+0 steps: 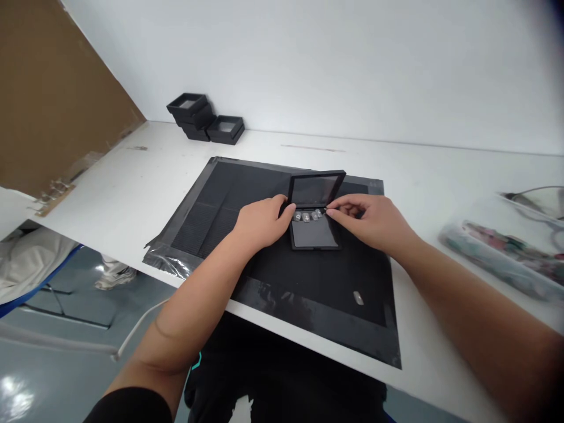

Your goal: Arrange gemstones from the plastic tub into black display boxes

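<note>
An opened black box (pixel 315 233) lies on the black mat (pixel 282 264), its lid with a clear window (pixel 314 191) tilted up behind it. Several small clear pieces with pale marks (pixel 306 217) form a row along the box's back edge. My left hand (pixel 264 222) grips the box's left side near the hinge, thumb against the row's left end. At the right end of the row, my right hand (pixel 368 218) pinches something small between thumb and index finger; it is too small to name. A single clear piece (pixel 358 298) lies apart on the mat, nearer my body.
Black boxes (pixel 189 114) are stacked at the back left by the wall, beside a lower pair (pixel 225 128). A clear plastic container (pixel 506 252) with colourful items stands at the right, near a pair of glasses (pixel 537 200). A brown board (pixel 61 94) stands left.
</note>
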`<state>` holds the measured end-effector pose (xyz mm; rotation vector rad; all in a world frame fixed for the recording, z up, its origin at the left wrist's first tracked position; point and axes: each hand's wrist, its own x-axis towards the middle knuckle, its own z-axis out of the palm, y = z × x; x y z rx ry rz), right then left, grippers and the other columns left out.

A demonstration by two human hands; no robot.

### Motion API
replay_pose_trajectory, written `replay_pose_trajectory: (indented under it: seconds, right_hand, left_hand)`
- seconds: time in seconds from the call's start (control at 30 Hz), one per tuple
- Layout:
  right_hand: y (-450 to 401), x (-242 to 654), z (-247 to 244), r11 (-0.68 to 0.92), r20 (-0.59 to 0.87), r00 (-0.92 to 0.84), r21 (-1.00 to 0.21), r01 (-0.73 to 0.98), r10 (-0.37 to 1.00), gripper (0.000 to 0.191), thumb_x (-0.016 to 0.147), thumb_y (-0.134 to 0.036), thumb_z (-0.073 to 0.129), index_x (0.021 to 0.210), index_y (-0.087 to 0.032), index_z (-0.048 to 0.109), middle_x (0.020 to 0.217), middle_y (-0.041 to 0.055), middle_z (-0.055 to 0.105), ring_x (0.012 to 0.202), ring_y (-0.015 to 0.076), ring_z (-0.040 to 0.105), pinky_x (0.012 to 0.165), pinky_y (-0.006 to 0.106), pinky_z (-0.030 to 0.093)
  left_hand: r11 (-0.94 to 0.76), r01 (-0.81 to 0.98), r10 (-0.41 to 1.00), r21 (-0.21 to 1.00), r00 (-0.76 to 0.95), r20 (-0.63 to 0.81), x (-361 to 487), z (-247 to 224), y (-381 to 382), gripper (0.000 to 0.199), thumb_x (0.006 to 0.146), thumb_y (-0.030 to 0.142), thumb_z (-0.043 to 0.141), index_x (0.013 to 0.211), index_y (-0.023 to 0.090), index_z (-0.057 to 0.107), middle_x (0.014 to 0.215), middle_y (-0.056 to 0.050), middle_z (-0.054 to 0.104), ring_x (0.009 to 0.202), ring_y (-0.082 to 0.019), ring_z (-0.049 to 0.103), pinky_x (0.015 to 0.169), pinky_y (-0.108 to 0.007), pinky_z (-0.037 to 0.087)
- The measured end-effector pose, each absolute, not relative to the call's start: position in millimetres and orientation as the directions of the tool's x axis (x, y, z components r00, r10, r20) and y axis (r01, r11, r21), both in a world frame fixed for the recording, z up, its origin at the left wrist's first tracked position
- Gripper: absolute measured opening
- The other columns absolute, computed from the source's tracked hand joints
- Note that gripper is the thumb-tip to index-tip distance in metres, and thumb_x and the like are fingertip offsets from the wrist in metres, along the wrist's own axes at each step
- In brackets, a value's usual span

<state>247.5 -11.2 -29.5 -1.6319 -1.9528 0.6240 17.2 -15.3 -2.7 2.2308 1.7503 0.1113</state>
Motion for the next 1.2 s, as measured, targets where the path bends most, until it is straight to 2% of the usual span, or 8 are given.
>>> replay_pose_trajectory:
  seconds: [0.23, 0.47, 0.63, 0.73, 0.9, 1.07, 1.2]
  right_hand:
    - [-12.8, 244.7, -25.6, 0.175, 0.125, -0.124, -0.603, 0.779, 0.984, 0.021, 0.081, -0.042, 0.066, 0.085, -0.023, 0.075, 0.072, 0.0034, 0.068, 0.064, 0.0183, 0.058, 0.063, 0.033, 0.044]
    - [-11.5, 244.6, -31.2, 0.114, 0.122, -0.043, -0.676, 0.728, 0.992, 0.021, 0.079, -0.041, 0.069, 0.087, -0.022, 0.074, 0.084, 0.0054, 0.073, 0.062, 0.0164, 0.058, 0.06, 0.033, 0.043]
    - [-9.9, 247.6, -36.0, 0.117, 0.121, -0.042, -0.717, 0.687, 0.992, 0.024, 0.078, -0.042, 0.071, 0.089, -0.021, 0.074, 0.085, 0.006, 0.074, 0.064, 0.0171, 0.06, 0.057, 0.031, 0.041]
    - [-10.4, 248.7, -35.7, 0.113, 0.094, -0.065, -0.709, 0.696, 0.993, 0.024, 0.077, -0.043, 0.072, 0.087, -0.021, 0.076, 0.08, 0.005, 0.074, 0.061, 0.0171, 0.059, 0.055, 0.031, 0.04]
    - [-13.4, 246.7, -31.2, 0.088, 0.064, -0.06, -0.699, 0.71, 0.996, 0.024, 0.077, -0.046, 0.073, 0.083, -0.023, 0.078, 0.072, 0.0037, 0.073, 0.06, 0.0193, 0.06, 0.056, 0.033, 0.042]
    - [-17.7, 240.4, -31.0, 0.087, 0.145, 0.002, -0.606, 0.791, 0.989, 0.019, 0.08, -0.038, 0.066, 0.085, -0.024, 0.077, 0.085, 0.0059, 0.076, 0.07, 0.0237, 0.064, 0.07, 0.039, 0.048]
    - [-17.4, 239.7, -36.7, 0.144, 0.217, -0.036, -0.508, 0.849, 0.975, 0.016, 0.082, -0.031, 0.059, 0.086, -0.023, 0.072, 0.088, 0.0084, 0.072, 0.077, 0.0254, 0.063, 0.071, 0.039, 0.047]
  left_hand:
    - [-0.223, 0.928, 0.956, 0.299, 0.268, -0.117, 15.3, -3.9, -15.4, 0.044, 0.1, 0.051, 0.034, 0.122, 0.023, 0.058, 0.105, -0.006, 0.074, 0.096, -0.027, 0.07, 0.077, -0.035, 0.051]
    - [-0.187, 0.93, 0.965, 0.317, 0.234, -0.118, 16.7, -3.5, -16.4, 0.057, 0.101, 0.057, 0.027, 0.14, 0.021, 0.047, 0.111, -0.009, 0.074, 0.107, -0.029, 0.068, 0.088, -0.039, 0.052]
    - [-0.185, 0.928, 0.964, 0.324, 0.236, -0.126, 16.5, -3.1, -16.0, 0.059, 0.101, 0.061, 0.021, 0.129, 0.023, 0.056, 0.109, -0.008, 0.074, 0.106, -0.029, 0.068, 0.086, -0.039, 0.051]
    - [-0.198, 0.925, 0.961, 0.323, 0.248, -0.12, 16.0, -2.9, -16.1, 0.056, 0.1, 0.06, 0.024, 0.121, 0.022, 0.059, 0.106, -0.007, 0.074, 0.099, -0.028, 0.07, 0.081, -0.037, 0.051]
    - [-0.21, 0.924, 0.959, 0.321, 0.259, -0.118, 16.0, -3.1, -16.6, 0.053, 0.1, 0.058, 0.031, 0.128, 0.02, 0.054, 0.103, -0.008, 0.074, 0.097, -0.028, 0.07, 0.08, -0.036, 0.051]
    - [-0.198, 0.927, 0.964, 0.319, 0.243, -0.108, 16.9, -1.4, -18.0, 0.057, 0.102, 0.057, 0.018, 0.12, 0.02, 0.057, 0.103, -0.009, 0.073, 0.098, -0.029, 0.07, 0.081, -0.038, 0.051]
    - [-0.187, 0.925, 0.967, 0.332, 0.233, -0.104, 17.7, -0.5, -18.3, 0.056, 0.104, 0.051, 0.012, 0.112, 0.023, 0.059, 0.106, -0.007, 0.073, 0.101, -0.027, 0.069, 0.084, -0.037, 0.051]
